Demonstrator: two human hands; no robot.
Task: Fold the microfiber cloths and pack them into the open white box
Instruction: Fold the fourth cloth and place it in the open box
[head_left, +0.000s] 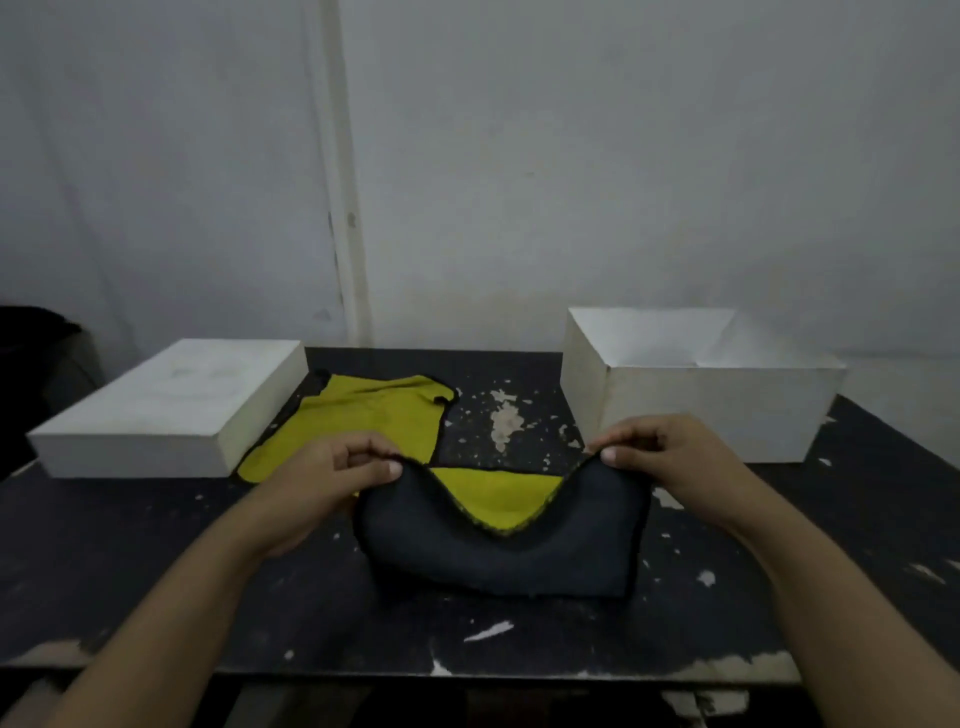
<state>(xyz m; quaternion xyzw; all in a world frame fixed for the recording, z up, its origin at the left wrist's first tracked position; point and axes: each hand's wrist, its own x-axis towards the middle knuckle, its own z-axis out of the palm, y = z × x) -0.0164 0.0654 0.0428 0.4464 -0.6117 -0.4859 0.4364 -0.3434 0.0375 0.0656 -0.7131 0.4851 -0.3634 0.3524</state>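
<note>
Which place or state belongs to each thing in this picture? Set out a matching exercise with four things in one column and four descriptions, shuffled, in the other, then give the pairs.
Things
1. open white box
2. closed white box
3. held cloth
4. flat cloth

Descriptions
A. pinched at its top corners by the left hand and right hand, dark side facing the camera
B. lying yellow side up beside the closed box
C. at the table's far right, nothing visible inside
D. at the table's left, top shut

Pairs: 1-C, 2-D, 3-A, 4-B
</note>
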